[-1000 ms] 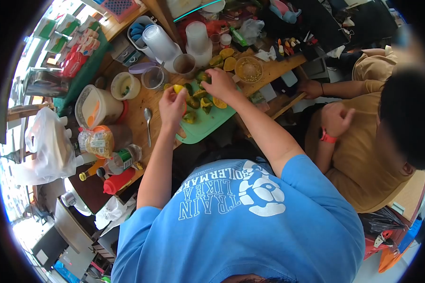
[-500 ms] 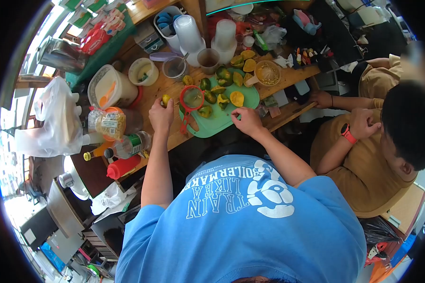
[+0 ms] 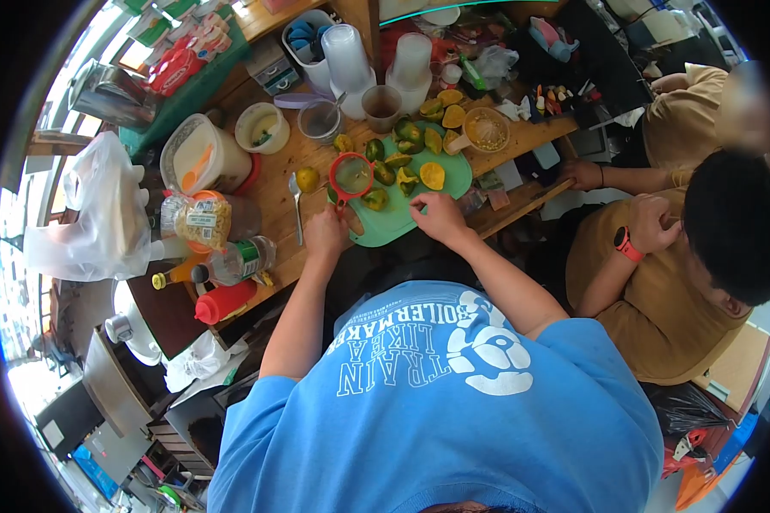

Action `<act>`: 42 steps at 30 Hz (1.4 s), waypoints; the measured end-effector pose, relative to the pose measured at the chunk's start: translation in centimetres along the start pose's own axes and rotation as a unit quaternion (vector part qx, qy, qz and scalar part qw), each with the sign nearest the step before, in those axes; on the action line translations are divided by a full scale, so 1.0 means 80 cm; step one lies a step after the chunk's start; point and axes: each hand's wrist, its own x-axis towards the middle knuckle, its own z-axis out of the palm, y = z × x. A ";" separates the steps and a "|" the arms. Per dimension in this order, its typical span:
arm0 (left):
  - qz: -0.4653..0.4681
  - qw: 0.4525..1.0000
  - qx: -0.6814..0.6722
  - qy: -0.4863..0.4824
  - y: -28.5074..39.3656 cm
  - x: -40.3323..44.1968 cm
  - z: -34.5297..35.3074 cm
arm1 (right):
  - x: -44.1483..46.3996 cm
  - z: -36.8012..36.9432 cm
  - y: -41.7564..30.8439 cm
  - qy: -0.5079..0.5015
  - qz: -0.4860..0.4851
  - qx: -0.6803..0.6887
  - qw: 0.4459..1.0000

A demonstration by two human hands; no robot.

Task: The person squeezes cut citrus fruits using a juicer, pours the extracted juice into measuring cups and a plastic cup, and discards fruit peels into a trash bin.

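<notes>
My left hand (image 3: 326,232) is closed round the handle of a red strainer (image 3: 352,174), whose round mesh lies over the green cutting board (image 3: 393,224). My right hand (image 3: 439,215) rests at the board's right edge, fingers curled together; whether anything is between them is too small to tell. Green and yellow citrus pieces lie on the board, among them a cut half (image 3: 432,176). One whole yellowish fruit (image 3: 307,179) sits on the wooden table left of the strainer, beside a metal spoon (image 3: 298,208). A juicer bowl (image 3: 486,131) stands at the back right.
Behind the board are stacked plastic cups (image 3: 347,58), a brown-filled cup (image 3: 382,107) and a white tub (image 3: 262,129). Bottles, including a red one (image 3: 225,302), stand at the left edge. Two people sit at the right, one with a red watch (image 3: 629,245).
The yellowish fruit has left my left hand and lies on the table. My left hand has moved right and down to the strainer's handle. My right hand has barely moved.
</notes>
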 end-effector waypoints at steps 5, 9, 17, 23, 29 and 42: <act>-0.029 0.999 0.016 0.016 -0.036 -0.015 -0.010 | 0.057 -0.003 -0.041 0.079 -0.046 0.040 0.995; -0.071 0.996 0.031 0.037 -0.044 -0.028 -0.029 | 0.126 0.026 -0.089 0.088 -0.065 0.063 0.992; -0.092 0.995 0.013 0.034 -0.038 -0.033 -0.046 | 0.201 0.084 -0.128 0.049 0.055 -0.093 0.993; 0.034 0.986 -0.113 0.120 -0.024 -0.032 -0.062 | 0.199 0.072 -0.087 0.053 0.055 0.049 0.996; 0.141 0.938 -0.311 0.067 0.053 0.026 -0.083 | 0.128 -0.032 -0.086 -0.155 0.140 0.398 0.893; 0.259 0.933 -0.245 -0.044 0.311 0.156 -0.038 | 0.036 -0.128 0.034 0.103 0.303 0.444 0.837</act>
